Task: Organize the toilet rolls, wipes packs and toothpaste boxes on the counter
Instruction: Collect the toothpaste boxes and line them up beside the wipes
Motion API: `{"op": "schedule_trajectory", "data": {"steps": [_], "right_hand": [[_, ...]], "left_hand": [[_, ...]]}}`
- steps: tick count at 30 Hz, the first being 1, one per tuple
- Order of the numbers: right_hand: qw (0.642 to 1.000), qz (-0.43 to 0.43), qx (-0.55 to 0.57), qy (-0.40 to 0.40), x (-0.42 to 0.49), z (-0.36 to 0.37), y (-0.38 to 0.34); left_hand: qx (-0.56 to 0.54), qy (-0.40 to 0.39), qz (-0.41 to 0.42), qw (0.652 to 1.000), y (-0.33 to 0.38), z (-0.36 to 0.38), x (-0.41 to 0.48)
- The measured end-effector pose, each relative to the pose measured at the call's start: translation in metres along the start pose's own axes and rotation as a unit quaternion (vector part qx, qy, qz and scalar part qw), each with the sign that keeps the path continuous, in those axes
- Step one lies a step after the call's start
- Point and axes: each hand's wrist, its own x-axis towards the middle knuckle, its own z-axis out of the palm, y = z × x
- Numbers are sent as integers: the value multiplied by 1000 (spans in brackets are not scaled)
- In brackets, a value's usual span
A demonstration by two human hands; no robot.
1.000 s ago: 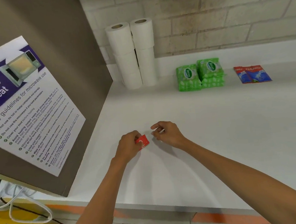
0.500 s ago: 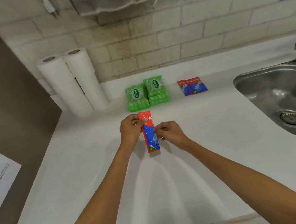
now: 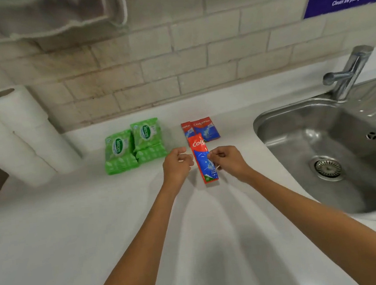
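Here, from the head view, I have the box (image 3: 203,161) lifted just in front of the two boxes (image 3: 200,129) that already lie flat by the wall. My right hand (image 3: 228,162) pinches its right edge about halfway down, thumb and forefinger closed on the card. My left hand (image 3: 178,166) hangs just beside the box, fingers curled loosely, and I cannot tell whether it touches the box at all (there looks to be a thin gap). The box stands tilted, its red end toward the wall and its lower end nearer me.

I judge it light and fairly stiff, a thin glossy carton that could slide in a weak pinch and dent if squeezed across its broad faces. The long edges near the middle look like the best hold, where the right hand has it, with the left ready to steady the other edge.

To the left, the wipes (image 3: 134,145) sit in two stacks, touching, and the rolls (image 3: 18,133) stand stacked by the wall. The sink (image 3: 271,116) is well to the right on the counter (image 3: 75,222).
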Motion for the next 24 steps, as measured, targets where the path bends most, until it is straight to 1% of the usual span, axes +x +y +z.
{"op": "schedule_trajectory", "data": {"steps": [6,14,19,22,24], "right_hand": [[998,20,-45,44,51,-39,14],[990,52,-90,99,112,-66,30],[976,69,-162,126,128,-71,34],[975,79,-165,129,128,-70,36],[972,57,-193,120,124,-70,37]], "left_hand": [[27,-9,10,1000,0,30,26],[48,-18,-1,999,-4,46,60],[61,-20,-11,998,-10,50,67],[67,-23,-13,997,-11,55,68],[72,-26,-9,997,-11,57,67]]}}
